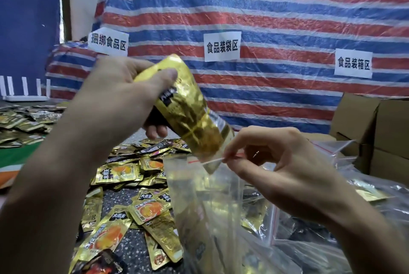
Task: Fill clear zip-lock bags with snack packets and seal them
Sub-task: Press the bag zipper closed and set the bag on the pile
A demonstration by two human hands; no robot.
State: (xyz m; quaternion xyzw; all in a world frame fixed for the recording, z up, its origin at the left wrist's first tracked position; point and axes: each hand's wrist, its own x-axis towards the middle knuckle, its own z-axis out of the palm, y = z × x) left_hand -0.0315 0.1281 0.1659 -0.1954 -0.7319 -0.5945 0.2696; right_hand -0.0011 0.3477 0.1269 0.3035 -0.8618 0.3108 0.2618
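Left hand [124, 96]: raised above the bench, gripping a stack [188, 114] of gold snack packets near its upper end.
Left fingers [163, 76]: clamped on the stack, with the thumb across the near face and the other fingers curled behind it.
Stack: tilted, with the top toward the upper left and the lower end down to the right. Its lower end is at the mouth of the bag [199, 207], and its tip shows through the clear film just below the rim.
Right hand [276, 167]: at the right side of the bag's mouth, level with the red zip line.
Right fingers [234, 154]: thumb and forefinger are together, pinching the bag's rim at the zip strip, and the other fingers are loosely curled.
Bag: clear zip-lock, mouth open and facing up, hanging from the right hand's pinch. Gold packets show dimly inside, but how many cannot be told.
Loose packets [119, 173]: a scattered gold and orange heap on the bench [130, 247], below and between the forearms.
Far pile [22, 123]: more gold packets lie at the left, well apart from the hands.
Filled bags [309, 240]: clear bags with gold packets are heaped at the lower right, under the right forearm.
Boxes [376, 129]: brown cardboard, at the right edge behind the filled bags.
Tarp [265, 19]: a red, white and blue striped sheet across the back, with three white paper signs [222, 46] stuck on it.
Router [24, 92]: white, with upright antennas, at the far left.
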